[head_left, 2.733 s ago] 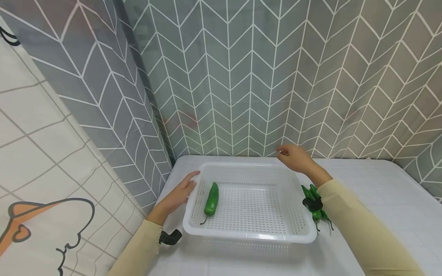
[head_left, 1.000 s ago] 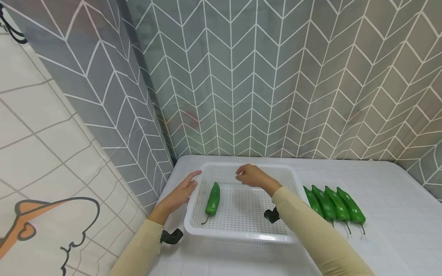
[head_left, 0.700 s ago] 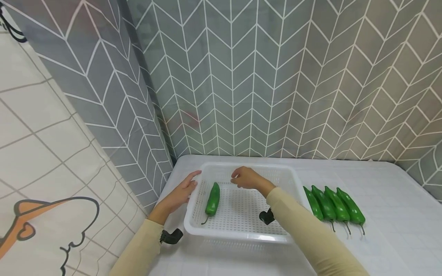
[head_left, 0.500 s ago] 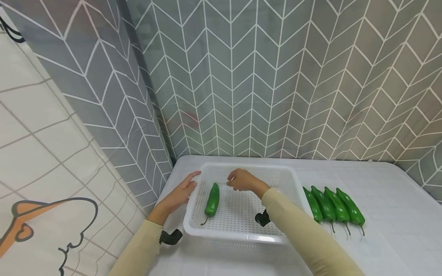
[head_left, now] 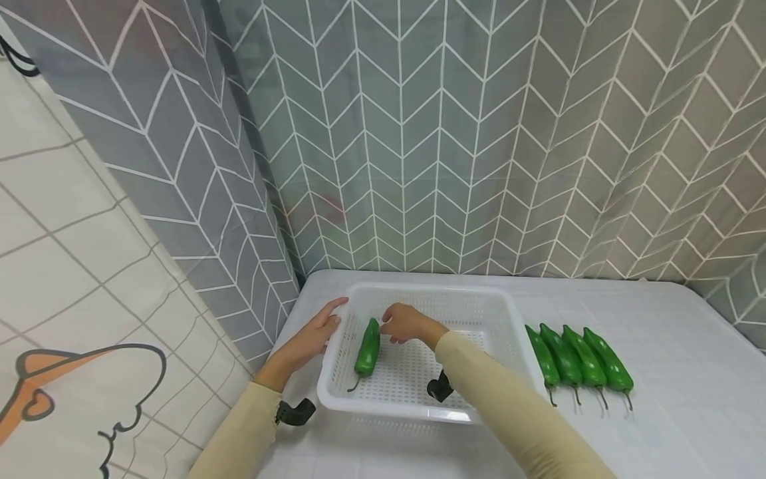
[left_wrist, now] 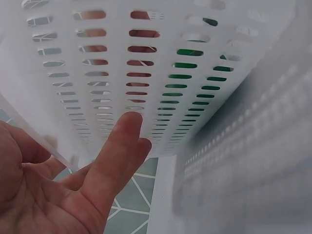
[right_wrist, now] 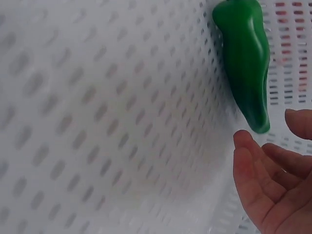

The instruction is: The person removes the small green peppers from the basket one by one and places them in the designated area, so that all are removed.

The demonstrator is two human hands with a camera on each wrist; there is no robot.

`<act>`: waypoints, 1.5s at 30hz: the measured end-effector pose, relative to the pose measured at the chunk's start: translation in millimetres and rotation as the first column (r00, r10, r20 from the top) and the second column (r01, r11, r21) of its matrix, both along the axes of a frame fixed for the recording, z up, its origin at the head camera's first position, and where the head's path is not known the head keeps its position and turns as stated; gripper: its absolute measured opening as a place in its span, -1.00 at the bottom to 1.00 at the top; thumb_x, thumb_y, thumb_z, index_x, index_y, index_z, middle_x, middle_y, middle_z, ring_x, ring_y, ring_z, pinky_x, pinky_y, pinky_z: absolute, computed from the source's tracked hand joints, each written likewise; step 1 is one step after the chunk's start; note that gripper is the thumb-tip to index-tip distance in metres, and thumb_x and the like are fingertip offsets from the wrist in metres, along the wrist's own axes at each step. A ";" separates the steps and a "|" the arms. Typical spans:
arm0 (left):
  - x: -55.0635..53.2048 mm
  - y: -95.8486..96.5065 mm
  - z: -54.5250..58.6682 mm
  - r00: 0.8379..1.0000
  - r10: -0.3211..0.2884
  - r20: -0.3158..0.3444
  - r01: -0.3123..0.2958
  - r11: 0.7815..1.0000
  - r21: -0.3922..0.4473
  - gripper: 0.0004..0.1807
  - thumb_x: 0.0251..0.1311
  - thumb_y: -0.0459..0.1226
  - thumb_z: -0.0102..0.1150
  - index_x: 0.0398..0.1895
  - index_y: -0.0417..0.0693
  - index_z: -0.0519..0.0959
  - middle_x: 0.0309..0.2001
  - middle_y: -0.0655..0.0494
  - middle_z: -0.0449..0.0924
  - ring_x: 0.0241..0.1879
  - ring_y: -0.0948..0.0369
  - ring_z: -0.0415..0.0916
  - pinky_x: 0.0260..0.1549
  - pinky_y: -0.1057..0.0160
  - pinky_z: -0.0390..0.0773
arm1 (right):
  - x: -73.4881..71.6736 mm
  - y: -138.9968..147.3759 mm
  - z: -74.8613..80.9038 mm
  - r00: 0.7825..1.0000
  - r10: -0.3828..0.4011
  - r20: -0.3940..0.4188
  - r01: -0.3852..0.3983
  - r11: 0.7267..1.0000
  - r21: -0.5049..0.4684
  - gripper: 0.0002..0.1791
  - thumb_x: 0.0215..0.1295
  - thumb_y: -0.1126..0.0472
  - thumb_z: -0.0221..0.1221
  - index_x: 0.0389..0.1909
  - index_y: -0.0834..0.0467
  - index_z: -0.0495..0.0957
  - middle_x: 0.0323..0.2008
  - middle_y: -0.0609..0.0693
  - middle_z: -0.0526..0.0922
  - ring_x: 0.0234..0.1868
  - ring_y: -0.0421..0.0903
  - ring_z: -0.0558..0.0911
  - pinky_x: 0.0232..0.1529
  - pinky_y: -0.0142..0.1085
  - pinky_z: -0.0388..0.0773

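Note:
A white perforated plastic basket stands on the table. In it, against the left side, lies one long green chili pepper, stem towards the near side. My left hand rests at the basket's left rim, and its fingers lie loosely extended along the outer wall in the left wrist view. Over the basket floor, my right hand is beside the pepper's upper end. In the right wrist view its thumb and fingertips are apart, just past the tip of the pepper, with nothing held.
Several more green chili peppers lie side by side on the white table, right of the basket. Patterned grey curtains hang at the back, and a white tiled-print curtain at the left.
My right hand has moved from above the basket's right rim leftward and down into the basket, to the chili pepper. My left hand and the pepper have stayed put.

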State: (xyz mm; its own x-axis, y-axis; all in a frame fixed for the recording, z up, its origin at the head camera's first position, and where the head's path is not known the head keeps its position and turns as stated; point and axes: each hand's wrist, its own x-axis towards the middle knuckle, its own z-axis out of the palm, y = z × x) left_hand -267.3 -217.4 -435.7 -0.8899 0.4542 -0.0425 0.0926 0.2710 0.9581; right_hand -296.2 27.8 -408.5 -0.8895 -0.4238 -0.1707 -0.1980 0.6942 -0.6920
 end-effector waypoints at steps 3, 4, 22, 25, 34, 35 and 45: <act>-0.2 0.2 -0.4 1.000 -0.005 -0.001 0.005 1.000 -0.012 -0.42 0.68 -0.13 -0.35 0.64 0.13 -0.13 0.43 -0.31 0.23 0.30 -0.17 0.40 0.06 -0.14 0.57 | -0.3 -4.7 -3.2 1.000 -0.005 0.015 0.005 1.000 0.008 -0.59 0.38 0.25 0.24 0.12 0.46 0.52 -0.31 0.14 0.68 -0.38 -0.06 0.69 -0.33 -0.23 0.68; -0.1 0.3 -0.2 1.000 -0.006 -0.004 0.006 1.000 -0.015 -0.42 0.68 -0.13 -0.34 0.65 0.13 -0.13 0.43 -0.30 0.24 0.30 -0.16 0.40 0.06 -0.14 0.57 | -0.1 -6.1 -3.6 1.000 -0.006 0.019 0.006 1.000 0.009 -0.57 0.39 0.25 0.25 0.13 0.46 0.51 -0.34 0.13 0.67 -0.38 -0.05 0.69 -0.33 -0.23 0.68; 0.7 0.6 -1.3 1.000 0.000 0.001 0.000 1.000 -0.012 -0.43 0.68 -0.14 -0.36 0.65 0.15 -0.13 0.44 -0.30 0.22 0.29 -0.18 0.41 0.01 -0.11 0.60 | -2.7 -18.9 -17.1 0.999 -0.005 0.041 0.005 1.000 0.009 -0.60 0.39 0.32 0.20 0.13 0.50 0.46 -0.39 0.12 0.60 -0.46 -0.01 0.69 -0.38 -0.22 0.68; 0.4 0.8 -2.6 1.000 0.000 0.005 0.000 1.000 -0.011 -0.43 0.68 -0.13 -0.37 0.65 0.16 -0.13 0.45 -0.29 0.22 0.30 -0.17 0.40 0.04 -0.12 0.58 | -3.3 -20.7 -20.0 0.999 -0.002 0.034 0.001 1.000 0.027 -0.62 0.40 0.32 0.20 0.11 0.49 0.48 -0.42 0.10 0.59 -0.48 -0.03 0.68 -0.40 -0.23 0.68; 0.4 2.2 -3.4 1.000 -0.006 0.003 0.006 1.000 0.004 -0.44 0.68 -0.15 -0.39 0.64 0.15 -0.13 0.44 -0.31 0.22 0.30 -0.19 0.40 0.02 -0.12 0.60 | -2.3 -27.3 -20.8 0.999 -0.011 0.051 0.008 0.999 0.049 -0.64 0.44 0.35 0.15 0.15 0.48 0.47 -0.31 0.15 0.61 -0.47 -0.09 0.65 -0.43 -0.29 0.66; 0.9 2.2 -2.8 1.000 -0.005 0.003 0.005 1.000 0.003 -0.44 0.68 -0.15 -0.39 0.64 0.14 -0.13 0.44 -0.31 0.22 0.29 -0.18 0.40 0.01 -0.11 0.60 | -1.6 -27.7 -20.4 0.999 -0.010 0.047 0.008 0.999 0.054 -0.64 0.44 0.34 0.15 0.15 0.47 0.47 -0.30 0.14 0.61 -0.46 -0.09 0.65 -0.42 -0.30 0.66; 0.4 1.3 2.0 1.000 -0.009 -0.003 0.009 1.000 0.015 -0.44 0.68 -0.16 -0.40 0.64 0.11 -0.13 0.41 -0.33 0.24 0.25 -0.15 0.45 -0.03 -0.07 0.62 | -2.4 -29.2 -16.9 1.000 -0.006 0.031 0.004 0.997 0.081 -0.60 0.48 0.32 0.16 0.22 0.45 0.45 -0.18 0.19 0.63 -0.41 -0.08 0.67 -0.39 -0.30 0.67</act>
